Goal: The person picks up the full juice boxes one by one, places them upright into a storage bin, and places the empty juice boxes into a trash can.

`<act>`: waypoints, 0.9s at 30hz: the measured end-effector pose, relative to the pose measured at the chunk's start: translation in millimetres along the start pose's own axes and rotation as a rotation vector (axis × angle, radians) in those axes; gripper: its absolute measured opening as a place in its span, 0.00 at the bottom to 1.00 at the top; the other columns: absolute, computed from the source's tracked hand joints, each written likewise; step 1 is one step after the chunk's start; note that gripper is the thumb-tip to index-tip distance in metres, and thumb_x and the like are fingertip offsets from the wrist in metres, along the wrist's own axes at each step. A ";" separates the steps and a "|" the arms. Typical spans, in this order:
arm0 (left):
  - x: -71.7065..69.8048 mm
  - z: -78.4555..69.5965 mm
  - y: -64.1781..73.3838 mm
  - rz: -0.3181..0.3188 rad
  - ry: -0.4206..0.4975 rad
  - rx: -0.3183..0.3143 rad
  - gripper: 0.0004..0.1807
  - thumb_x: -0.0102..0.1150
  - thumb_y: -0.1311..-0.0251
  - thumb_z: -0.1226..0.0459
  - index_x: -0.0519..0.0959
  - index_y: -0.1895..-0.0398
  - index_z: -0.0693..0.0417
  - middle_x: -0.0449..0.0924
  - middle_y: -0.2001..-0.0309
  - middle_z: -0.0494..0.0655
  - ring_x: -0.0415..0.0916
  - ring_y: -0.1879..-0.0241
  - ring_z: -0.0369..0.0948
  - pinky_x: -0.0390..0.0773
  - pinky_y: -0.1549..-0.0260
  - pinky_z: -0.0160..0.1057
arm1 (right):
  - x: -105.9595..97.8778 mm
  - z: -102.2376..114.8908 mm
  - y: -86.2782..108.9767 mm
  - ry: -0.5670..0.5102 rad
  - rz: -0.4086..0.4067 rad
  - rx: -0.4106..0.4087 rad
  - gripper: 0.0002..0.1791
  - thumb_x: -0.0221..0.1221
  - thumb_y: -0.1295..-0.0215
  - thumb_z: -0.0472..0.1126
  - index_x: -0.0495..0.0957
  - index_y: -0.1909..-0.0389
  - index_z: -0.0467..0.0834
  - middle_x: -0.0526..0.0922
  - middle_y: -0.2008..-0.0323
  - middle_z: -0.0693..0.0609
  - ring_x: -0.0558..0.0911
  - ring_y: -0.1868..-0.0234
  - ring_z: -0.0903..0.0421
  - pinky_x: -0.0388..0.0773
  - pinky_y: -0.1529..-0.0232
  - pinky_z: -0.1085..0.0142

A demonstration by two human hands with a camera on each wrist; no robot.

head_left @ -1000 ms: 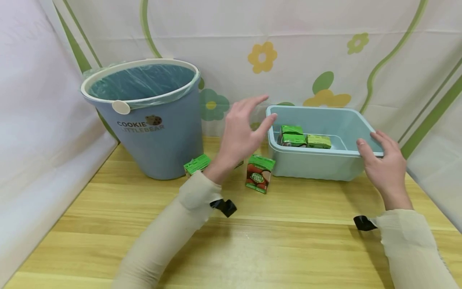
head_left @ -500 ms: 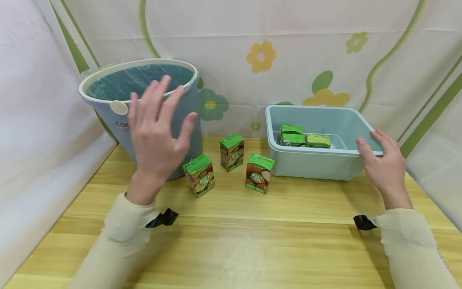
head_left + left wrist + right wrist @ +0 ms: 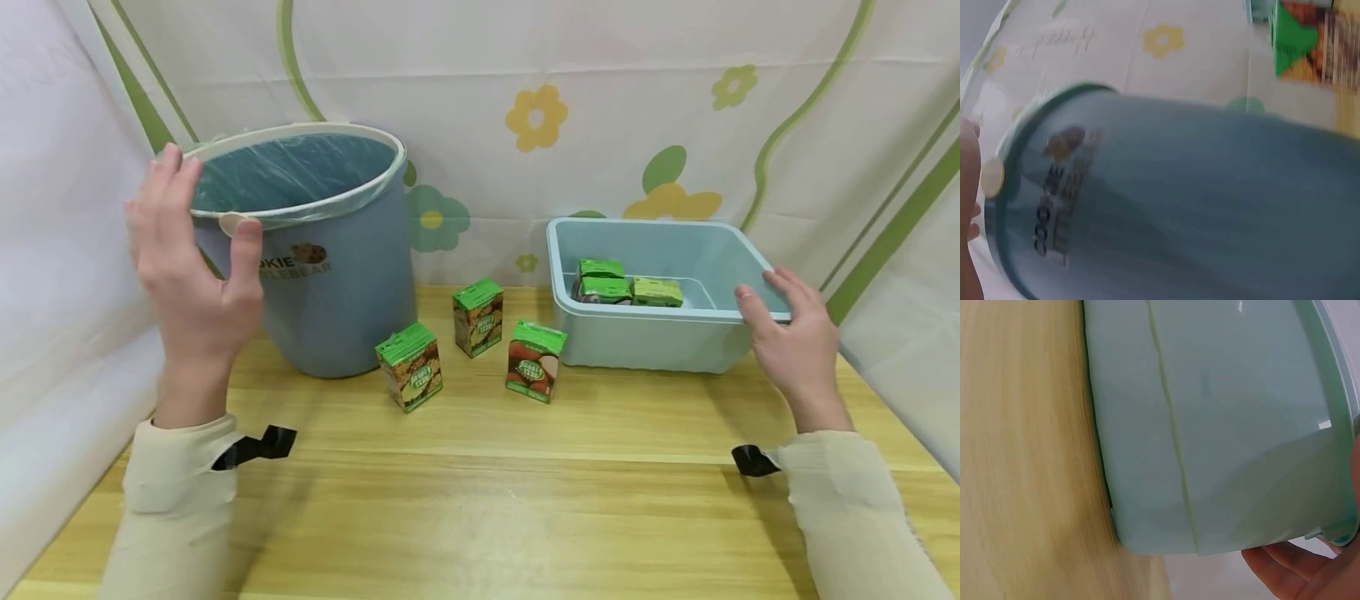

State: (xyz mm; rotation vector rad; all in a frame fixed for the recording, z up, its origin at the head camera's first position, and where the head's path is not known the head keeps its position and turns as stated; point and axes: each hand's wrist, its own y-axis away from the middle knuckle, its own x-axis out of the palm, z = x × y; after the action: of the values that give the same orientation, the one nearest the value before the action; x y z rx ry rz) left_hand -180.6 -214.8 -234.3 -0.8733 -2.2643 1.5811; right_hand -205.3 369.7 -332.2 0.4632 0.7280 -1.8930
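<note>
My left hand (image 3: 191, 267) is raised, fingers stretched up, at the left front rim of the blue bin (image 3: 337, 292); whether it touches is not clear. The left wrist view shows only part of this hand beside the rim. My right hand (image 3: 798, 350) grips the right front corner of the light-blue plastic box (image 3: 652, 343), and fingers (image 3: 1285, 565) show past its end wall in the right wrist view. Between bin and box stand a brown carton (image 3: 410, 367), another brown carton (image 3: 478, 318) and a red carton (image 3: 534, 361), all green-topped.
Inside the plastic box, a few green-topped cartons (image 3: 603, 290) and a yellow-green carton (image 3: 657, 292) sit at the left. A clear liner (image 3: 300, 167) lines the bin. Behind the wooden table (image 3: 465, 508) hangs a flowered cloth (image 3: 480, 50).
My left hand has swung left, from above the cartons and across the bin's front to its left side. The right hand keeps its hold; cartons and box stay put.
</note>
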 end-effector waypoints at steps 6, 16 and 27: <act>-6.6 14.6 -4.6 0.023 -0.004 -0.012 0.44 0.53 0.31 0.35 0.76 0.28 0.60 0.73 0.23 0.51 0.63 0.19 0.46 0.45 0.16 0.43 | -0.4 0.9 0.1 -0.009 -0.002 0.003 0.42 0.49 0.20 0.65 0.56 0.15 0.48 0.47 0.12 0.55 0.43 0.12 0.41 0.41 0.16 0.33; -1.1 40.1 0.1 0.098 -0.028 0.033 0.47 0.53 0.32 0.31 0.76 0.29 0.60 0.71 0.22 0.52 0.60 0.17 0.50 0.49 0.15 0.46 | -1.7 4.1 -1.0 0.007 0.007 0.007 0.43 0.50 0.21 0.66 0.56 0.15 0.47 0.46 0.12 0.53 0.43 0.12 0.40 0.41 0.17 0.32; 6.3 38.5 2.9 0.049 -0.009 0.052 0.44 0.56 0.32 0.33 0.79 0.33 0.63 0.77 0.27 0.56 0.63 0.19 0.49 0.55 0.16 0.47 | -3.4 44.5 11.5 -0.046 -0.290 -0.138 0.34 0.65 0.29 0.55 0.72 0.23 0.55 0.69 0.20 0.58 0.60 0.16 0.55 0.47 0.16 0.60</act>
State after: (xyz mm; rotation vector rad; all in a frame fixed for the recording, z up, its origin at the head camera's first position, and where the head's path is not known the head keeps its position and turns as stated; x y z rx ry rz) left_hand -204.4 -240.0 -252.5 -0.9163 -2.2134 1.6604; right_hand -193.2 338.8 -300.3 0.2345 0.9278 -2.0970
